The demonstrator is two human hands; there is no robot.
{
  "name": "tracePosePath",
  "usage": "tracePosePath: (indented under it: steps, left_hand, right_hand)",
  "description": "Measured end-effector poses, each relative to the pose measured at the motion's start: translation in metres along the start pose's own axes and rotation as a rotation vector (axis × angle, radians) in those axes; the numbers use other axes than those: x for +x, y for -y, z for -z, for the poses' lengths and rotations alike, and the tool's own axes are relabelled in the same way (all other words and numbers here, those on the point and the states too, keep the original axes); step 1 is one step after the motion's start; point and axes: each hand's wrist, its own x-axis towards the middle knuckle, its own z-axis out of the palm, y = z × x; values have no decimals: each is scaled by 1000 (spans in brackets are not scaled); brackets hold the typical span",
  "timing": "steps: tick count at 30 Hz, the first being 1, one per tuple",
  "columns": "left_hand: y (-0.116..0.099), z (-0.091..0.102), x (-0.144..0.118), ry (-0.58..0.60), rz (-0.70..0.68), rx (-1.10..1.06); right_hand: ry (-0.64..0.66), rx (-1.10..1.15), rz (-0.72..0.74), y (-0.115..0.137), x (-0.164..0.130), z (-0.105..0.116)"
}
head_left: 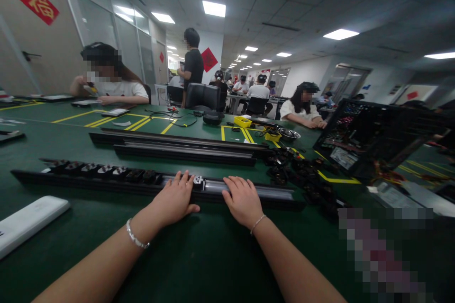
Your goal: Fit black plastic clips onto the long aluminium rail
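A long black rail (277, 191) with a channel along its top lies across the green table before me. My left hand (174, 200) rests on it, palm down, fingers stretched out over the channel and thumb to the right. A small black and white module (198, 182), like a plug socket, sits in the channel just right of those fingertips. My right hand (244, 199) lies on the rail farther right, fingers extended and slightly apart, holding nothing. Several similar modules (105, 169) stand in a row in the rail's left part. Whatever lies under my palms is hidden.
Behind are more black rails (185, 151). A heap of black modules (289, 163) lies right, near an open computer case (359, 137). A white oblong device (33, 222) is at left. Yellow trays (242, 121) stand farther back; co-workers sit across the table (209, 241).
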Motion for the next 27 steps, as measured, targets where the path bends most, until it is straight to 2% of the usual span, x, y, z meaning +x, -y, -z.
tracePosePath:
  steps: [5, 14, 24, 27]
  left_hand:
    - [1, 0, 0, 16, -6, -34]
    - [3, -3, 2, -23, -40, 33]
    - [5, -9, 7, -92, -206, -10]
    - [6, -13, 10, -150, -234, -37]
  right_hand:
    - [-22, 10, 7, 0, 0, -2]
    - [-41, 22, 15, 0, 1, -3]
    - [-54, 51, 12, 0, 1, -4]
    - [-55, 54, 9, 0, 2, -5]
